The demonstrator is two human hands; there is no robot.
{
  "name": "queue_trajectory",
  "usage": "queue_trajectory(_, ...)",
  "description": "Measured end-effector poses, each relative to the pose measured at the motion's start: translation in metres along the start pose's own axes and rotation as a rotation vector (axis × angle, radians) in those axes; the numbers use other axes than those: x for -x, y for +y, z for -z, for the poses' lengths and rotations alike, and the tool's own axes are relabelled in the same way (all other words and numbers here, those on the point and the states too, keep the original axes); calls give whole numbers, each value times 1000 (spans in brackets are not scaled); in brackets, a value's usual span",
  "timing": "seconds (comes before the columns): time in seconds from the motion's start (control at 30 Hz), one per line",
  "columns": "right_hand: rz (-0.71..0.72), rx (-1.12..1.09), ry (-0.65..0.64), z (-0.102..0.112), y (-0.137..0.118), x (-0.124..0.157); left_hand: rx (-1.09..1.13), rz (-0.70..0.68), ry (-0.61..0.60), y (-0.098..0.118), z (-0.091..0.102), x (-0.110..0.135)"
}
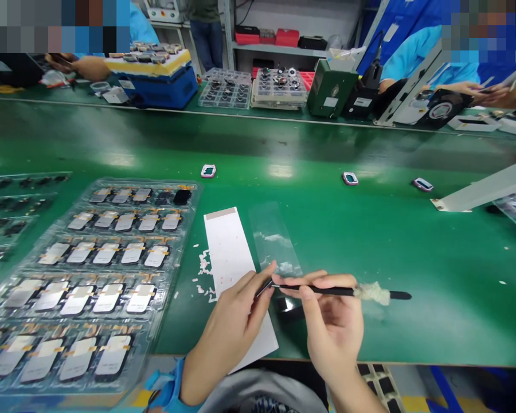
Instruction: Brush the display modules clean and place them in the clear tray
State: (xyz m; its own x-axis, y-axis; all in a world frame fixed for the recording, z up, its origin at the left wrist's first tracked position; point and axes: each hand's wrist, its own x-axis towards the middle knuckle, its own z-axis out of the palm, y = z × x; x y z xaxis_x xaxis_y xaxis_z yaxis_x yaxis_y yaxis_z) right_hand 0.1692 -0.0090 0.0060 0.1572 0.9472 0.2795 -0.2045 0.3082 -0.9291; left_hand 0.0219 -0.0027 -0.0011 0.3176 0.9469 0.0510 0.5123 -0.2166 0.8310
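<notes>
My right hand point(333, 321) is closed on thin black tweezers point(327, 291) that lie level, their far end wrapped in a whitish clump point(372, 293). My left hand point(234, 324) pinches at the tweezers' near tip, over a white paper strip point(230, 252); what it pinches is too small to make out. A small dark part point(290, 307) lies under my right thumb. Beside the white strip lies a clear film strip point(273, 235) with white scraps on it.
A clear blister tray point(184, 229) of several small screens fills the left of the green bench point(370, 241). Three small pink-rimmed parts point(208, 170) lie mid-table. Stacked trays, a blue box point(163, 86) and a green box point(331, 89) stand at the back, where other people work.
</notes>
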Motion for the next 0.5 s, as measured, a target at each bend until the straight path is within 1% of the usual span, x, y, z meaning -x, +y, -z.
queue_trajectory(0.1,52,39,-18,-6,2,0,-31,23,13,-1,-1,-1)
queue_trajectory(0.23,121,76,-27,-13,6,-1,-15,37,35,-3,-2,-4)
queue_trajectory(0.5,115,70,-36,-14,12,-4,77,12,38,-7,0,-4)
